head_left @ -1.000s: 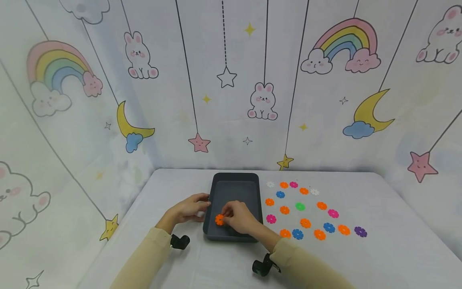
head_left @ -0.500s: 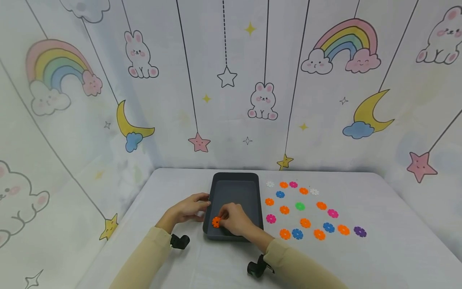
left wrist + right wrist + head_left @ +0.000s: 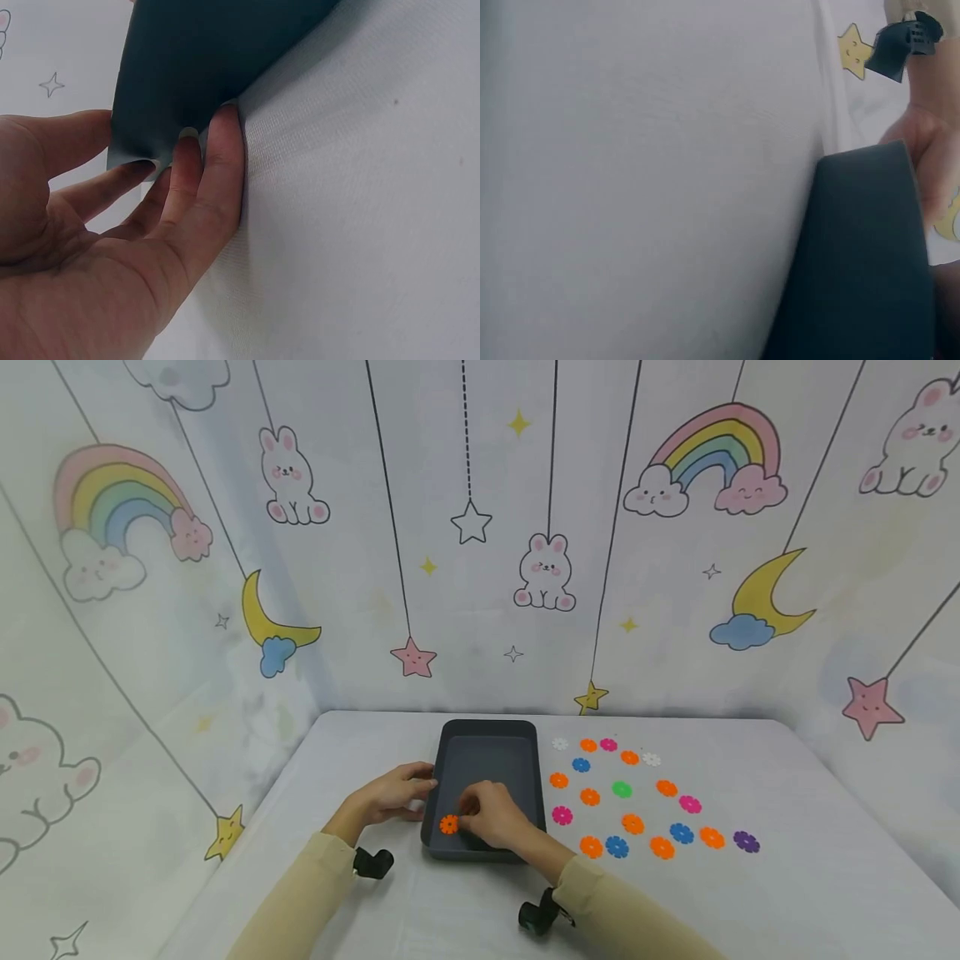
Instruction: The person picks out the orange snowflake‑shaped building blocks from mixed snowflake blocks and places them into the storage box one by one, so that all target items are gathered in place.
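Observation:
A dark grey rectangular tray (image 3: 487,752) stands on the white table. My left hand (image 3: 393,792) rests at its left side; in the left wrist view, relaxed fingers (image 3: 217,165) touch the outer wall. Over the near part of the tray is my right hand (image 3: 491,814), fingers curled, thumb and fingertips at the right edge of an orange flower-shaped notched disc (image 3: 448,824). It appears pinched there, low over or on the tray floor. In the right wrist view the tray wall (image 3: 862,247) hides most of the right hand's work.
Right of the tray lie several more notched discs, including a green disc (image 3: 622,789), a purple disc (image 3: 746,842) and a blue disc (image 3: 617,847). A printed fabric backdrop (image 3: 480,635) rises behind the table.
Over the last second my right hand has moved a little left and down with the orange disc, which now faces up more flatly. The left hand stays at the tray's side.

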`<state>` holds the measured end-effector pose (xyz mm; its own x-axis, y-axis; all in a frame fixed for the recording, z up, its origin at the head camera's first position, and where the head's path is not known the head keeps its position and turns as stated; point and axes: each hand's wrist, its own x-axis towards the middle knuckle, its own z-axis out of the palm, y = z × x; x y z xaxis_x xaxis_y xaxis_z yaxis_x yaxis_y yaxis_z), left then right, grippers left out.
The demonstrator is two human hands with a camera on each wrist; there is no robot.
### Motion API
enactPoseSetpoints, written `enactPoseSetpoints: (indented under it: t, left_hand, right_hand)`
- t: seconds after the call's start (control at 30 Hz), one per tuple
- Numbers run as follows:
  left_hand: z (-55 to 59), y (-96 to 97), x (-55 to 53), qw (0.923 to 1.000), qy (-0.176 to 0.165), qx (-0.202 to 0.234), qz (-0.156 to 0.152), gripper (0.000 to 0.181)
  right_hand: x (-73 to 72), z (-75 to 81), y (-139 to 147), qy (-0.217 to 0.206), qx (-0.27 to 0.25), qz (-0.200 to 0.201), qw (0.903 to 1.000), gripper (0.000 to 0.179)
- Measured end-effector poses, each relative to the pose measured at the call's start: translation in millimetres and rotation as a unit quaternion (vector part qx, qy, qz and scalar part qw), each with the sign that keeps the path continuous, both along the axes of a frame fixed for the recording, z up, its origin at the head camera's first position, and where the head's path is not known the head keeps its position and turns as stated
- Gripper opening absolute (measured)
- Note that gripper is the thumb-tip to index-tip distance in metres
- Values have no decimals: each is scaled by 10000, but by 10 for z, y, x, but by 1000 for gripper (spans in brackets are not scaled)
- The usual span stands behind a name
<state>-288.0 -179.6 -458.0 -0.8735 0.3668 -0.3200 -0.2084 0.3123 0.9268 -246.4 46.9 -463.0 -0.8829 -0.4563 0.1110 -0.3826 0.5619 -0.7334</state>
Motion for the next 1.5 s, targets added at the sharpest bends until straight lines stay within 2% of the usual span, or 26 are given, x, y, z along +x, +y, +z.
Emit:
enactPoseSetpoints:
  t: [0.23,0.43,0.6,0.8,0.97,1.13,1.33,1.5]
  left_hand:
    - [-13,-6,-26,10000,31,-22,-40,54]
    - [-30,-1,-43,10000,21,-47,52,54]
    - [-31,7,-30,9999,17,-61,78,53]
    - [-22,6,-24,9999,2,-30,103,52]
    - [-17,9,-22,9999,18,-66,75,53]
    - [-29,10,-20,9999,-3,-66,96,52]
    - [-28,10,-20,10000,27,-50,48,52]
    - [-29,18,-17,9999,29,-102,93,52]
  right_hand:
    - [32,141,263,215,71,261,9994,24]
    - [106,236,540,485,306,498,9971,25]
    - [171,326,779,475,484,515,9964,25]
    - [177,371,1135,403,382,475,9973,26]
    - [148,388,1522,442,497,274,9974,22]
    - [107,440,1927,501,761,-108,9958,23]
    - [-33,452,2455,631,1055,-489,9912,25]
    - [-149,381,2822,442,1165,-915,9880,29]
